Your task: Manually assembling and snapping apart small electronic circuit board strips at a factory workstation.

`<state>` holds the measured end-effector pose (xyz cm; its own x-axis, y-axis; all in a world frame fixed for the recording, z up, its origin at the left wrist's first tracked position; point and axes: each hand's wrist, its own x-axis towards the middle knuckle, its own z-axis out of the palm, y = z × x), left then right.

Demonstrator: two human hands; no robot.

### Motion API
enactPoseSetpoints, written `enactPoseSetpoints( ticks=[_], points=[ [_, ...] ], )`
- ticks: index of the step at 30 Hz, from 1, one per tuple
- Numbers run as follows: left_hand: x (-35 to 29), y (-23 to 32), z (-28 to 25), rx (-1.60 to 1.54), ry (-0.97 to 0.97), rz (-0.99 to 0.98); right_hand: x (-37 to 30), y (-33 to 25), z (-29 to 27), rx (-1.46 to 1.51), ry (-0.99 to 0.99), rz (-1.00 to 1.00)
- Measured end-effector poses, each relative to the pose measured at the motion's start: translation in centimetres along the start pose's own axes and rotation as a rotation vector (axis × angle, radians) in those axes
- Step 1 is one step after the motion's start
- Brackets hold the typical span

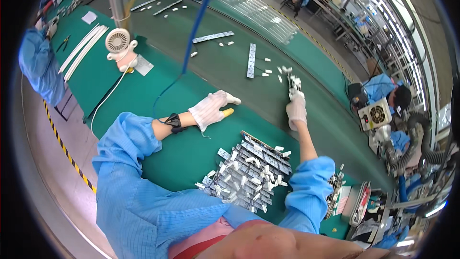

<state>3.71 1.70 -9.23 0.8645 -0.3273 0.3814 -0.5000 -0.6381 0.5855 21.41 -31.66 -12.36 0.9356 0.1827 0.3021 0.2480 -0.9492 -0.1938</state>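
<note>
Green belt (158, 91) already carries a few laid strips (251, 60), while the right hand (296, 108) grips small white parts (293, 82), the left hand (211, 108) rests loosely open, and a large pile (249, 172) remains.

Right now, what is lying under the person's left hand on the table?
Under the left hand only the green table mat shows, with a yellow fingertip sticking out. Whatever lies beneath the palm itself is covered by the white glove.
</note>
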Motion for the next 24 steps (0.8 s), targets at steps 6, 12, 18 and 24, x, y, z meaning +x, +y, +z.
enactPoseSetpoints(
  ticks=[6, 12, 18, 24],
  points=[
    [-0.7, -0.2, -0.3, 0.058, 0.003, -0.019, -6.0, -0.1, -9.7, 0.626, -0.323, -0.104],
    [0.6, 1.0, 1.2, -0.280, 0.005, 0.040, -14.3, -5.0, -13.9, 0.390, -0.433, -0.596],
    [0.5, 5.3, 3.4, -0.241, -0.342, 0.373, -14.9, -1.1, -14.3, 1.326, -0.257, -0.089],
    [0.4, 6.2, 2.4, -0.134, -0.350, 0.343, -15.6, -0.1, -8.8, 0.283, -0.061, -0.202]
  ],
)
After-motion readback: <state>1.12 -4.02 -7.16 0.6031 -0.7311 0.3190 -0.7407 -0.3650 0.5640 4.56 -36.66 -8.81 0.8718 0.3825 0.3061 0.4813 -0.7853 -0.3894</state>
